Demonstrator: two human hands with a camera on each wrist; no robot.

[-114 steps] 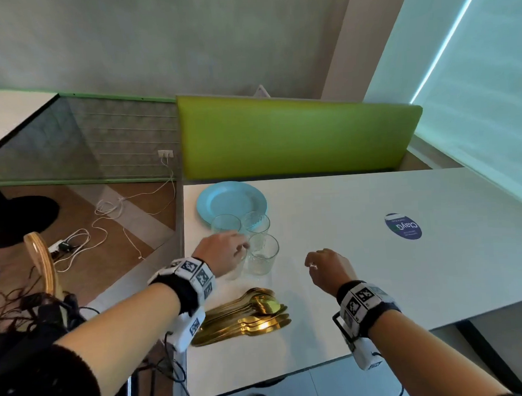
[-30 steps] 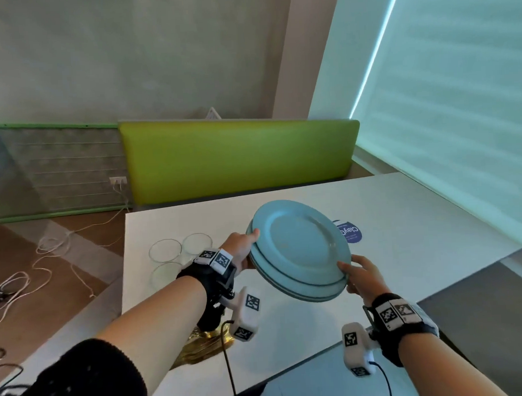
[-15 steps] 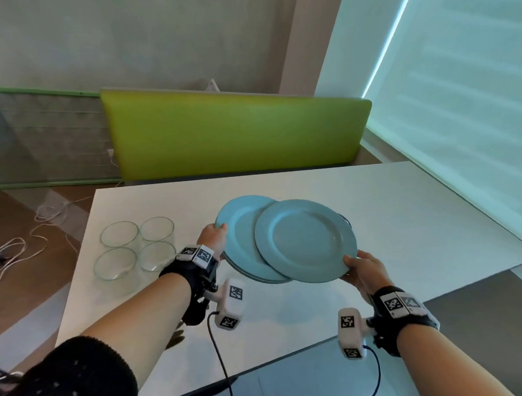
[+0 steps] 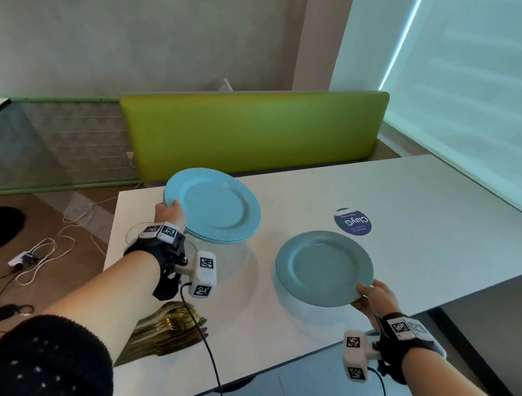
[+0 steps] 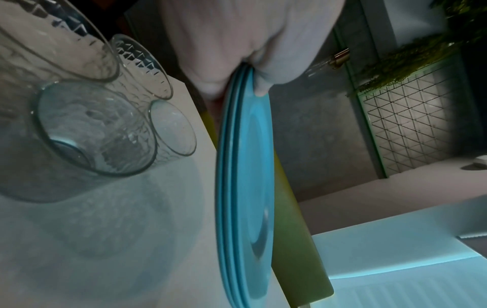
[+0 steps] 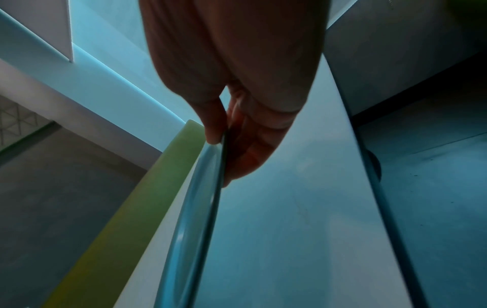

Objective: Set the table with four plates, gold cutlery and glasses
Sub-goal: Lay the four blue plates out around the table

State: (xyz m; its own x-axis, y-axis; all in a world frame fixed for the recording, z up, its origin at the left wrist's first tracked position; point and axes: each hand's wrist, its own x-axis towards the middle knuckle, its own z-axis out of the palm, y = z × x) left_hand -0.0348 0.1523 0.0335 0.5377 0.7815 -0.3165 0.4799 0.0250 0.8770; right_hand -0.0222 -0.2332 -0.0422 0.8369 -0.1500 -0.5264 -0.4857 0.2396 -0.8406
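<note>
My left hand [image 4: 170, 212] grips the near-left rim of a stack of light-blue plates [image 4: 215, 205], held tilted above the white table [image 4: 403, 191]; in the left wrist view the stack of plates [image 5: 245, 187] shows three edges, thumb on top. My right hand [image 4: 370, 296] pinches the near rim of a single blue plate [image 4: 322, 267] low over the table's front edge; the right wrist view shows the plate [image 6: 195, 208] between thumb and fingers. Several clear glasses [image 5: 100, 129] stand under my left wrist. Gold cutlery [image 4: 170, 330] lies piled at the near left.
A round blue sticker [image 4: 352, 222] lies on the table beyond the single plate. A green bench back [image 4: 250, 129] runs behind the table. Cables [image 4: 46, 246] lie on the floor at the left. A window blind [image 4: 473, 83] fills the right.
My right hand has drawn one plate off the stack and carried it right and down toward the table's front edge. My left hand has moved the remaining stack left and farther back.
</note>
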